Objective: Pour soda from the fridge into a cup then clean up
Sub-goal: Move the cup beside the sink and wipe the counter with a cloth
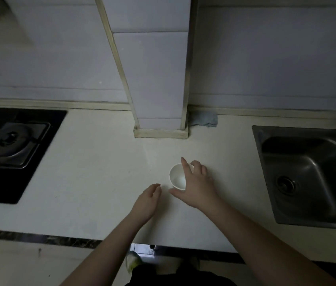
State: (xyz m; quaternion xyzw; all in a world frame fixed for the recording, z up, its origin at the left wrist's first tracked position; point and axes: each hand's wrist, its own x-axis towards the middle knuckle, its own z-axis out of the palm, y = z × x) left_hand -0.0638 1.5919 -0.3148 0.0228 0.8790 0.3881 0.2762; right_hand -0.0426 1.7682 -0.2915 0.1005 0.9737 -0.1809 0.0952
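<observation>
A small white cup (176,176) stands upright on the pale countertop (93,172), and its inside looks bare. My right hand (196,186) reaches over its right side with fingers spread, forefinger across the rim and thumb stretched out below the cup; whether it grips the cup is unclear. My left hand (147,200) hovers just left of the cup, fingers loosely curled and holding nothing. No soda bottle or fridge is in view.
A black gas hob (12,149) with a burner fills the left of the counter. A steel sink (309,174) lies at the right, its tap at the far edge. A tiled pillar (159,79) meets the counter behind the cup, with a blue cloth (205,119) beside it.
</observation>
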